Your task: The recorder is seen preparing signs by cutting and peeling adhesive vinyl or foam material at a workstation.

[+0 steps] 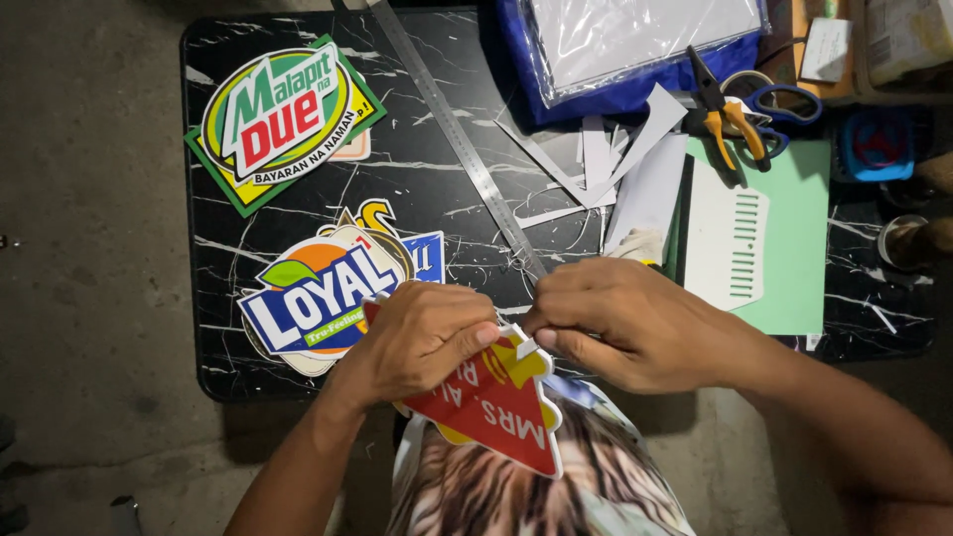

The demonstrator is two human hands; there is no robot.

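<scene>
My left hand [422,337] grips a red and yellow printed cut-out sign [501,407] with a white border, held over my lap at the table's near edge. My right hand [620,323] pinches the sign's top edge beside the left thumb, and a small white strip shows between the fingers. Both hands touch the sign. Part of the sign is hidden under my left hand.
A black marble-pattern table [437,179] carries a green oval cut-out sign [283,114], a blue and orange cut-out sign [328,288], a long metal ruler [457,134], white paper scraps [606,164], yellow-handled pliers [725,114], blue scissors [784,104], a green cutting mat [799,238] and a blue folder [615,55].
</scene>
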